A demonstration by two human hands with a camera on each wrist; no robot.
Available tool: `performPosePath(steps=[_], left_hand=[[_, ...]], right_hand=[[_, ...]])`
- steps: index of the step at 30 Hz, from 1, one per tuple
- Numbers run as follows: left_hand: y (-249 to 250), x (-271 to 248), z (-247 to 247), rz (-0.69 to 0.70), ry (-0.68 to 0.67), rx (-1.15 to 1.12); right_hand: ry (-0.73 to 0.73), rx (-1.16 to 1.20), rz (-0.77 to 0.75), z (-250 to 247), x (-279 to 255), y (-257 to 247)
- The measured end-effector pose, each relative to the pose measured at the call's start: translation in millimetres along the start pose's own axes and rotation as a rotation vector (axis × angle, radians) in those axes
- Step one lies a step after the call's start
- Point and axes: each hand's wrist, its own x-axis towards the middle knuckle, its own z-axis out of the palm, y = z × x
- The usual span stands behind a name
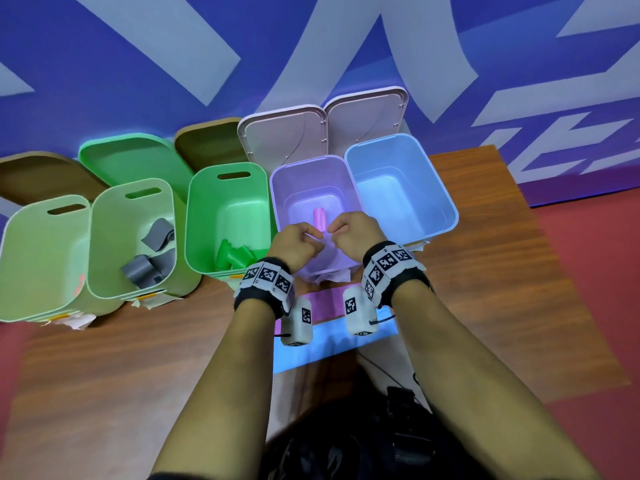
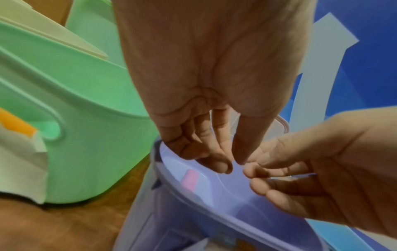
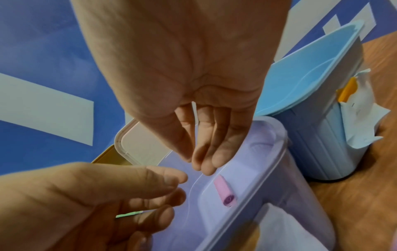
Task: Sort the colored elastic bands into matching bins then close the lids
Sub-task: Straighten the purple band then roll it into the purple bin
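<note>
Hovering over the purple bin [image 1: 277, 188], the left hand [image 1: 294, 242] and the right hand [image 1: 353, 233] nearly meet, fingertips facing each other above the bin's near half. Both hands have loosely curled fingers with nothing between them: on the left hand [image 2: 210, 71] the thumb and forefinger tips come close together but pinch nothing, and the right hand [image 3: 182, 68] shows its fingers [image 3: 206, 152] hanging down side by side, empty. The right hand [image 2: 322, 169] shows at the edge of the left wrist view with relaxed, bent fingers, just beside the left thumb.

Directly below and just beyond the fingertips, a rolled pink elastic band [image 1: 320, 219] lies on the floor of the purple bin, apart from both hands; the right wrist view shows it as a small pink roll [image 3: 224, 193] with its spiral end visible.

To the left of the left fingers stands a green bin [image 1: 197, 209] holding green bands [image 1: 233, 256], then a pale green bin [image 1: 100, 230] with grey bands [image 1: 149, 258], then another pale green bin [image 1: 20, 244]. To the right of the right fingers sits a light blue bin [image 1: 440, 188]. Lids [image 1: 280, 136] stand upright behind the bins, all open. Nearer than the wrists, a purple band [image 1: 327, 304] and a light blue band [image 1: 332, 344] lie flat on the wooden table [image 1: 138, 358].
</note>
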Motion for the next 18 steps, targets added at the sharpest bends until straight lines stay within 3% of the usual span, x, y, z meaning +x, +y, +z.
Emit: performPosePath(steps=[7, 12, 18], left_hand=[[-18.9, -31.4, -15.0, 0.021, 0.041, -0.032], [-39.7, -51.1, -25.4, 0.02, 0.058, -0.072], [-66.9, -72.4, -38.1, -0.045, -0.006, -0.049]], right_hand=[[-0.029, 0.005, -0.047, 21.3, -33.2, -11.8], [-0.126, 0.112, -0.033, 45.9, -50.1, -16.3], [-0.174, 0.132, -0.019, 80.6, -54.4, -16.2]])
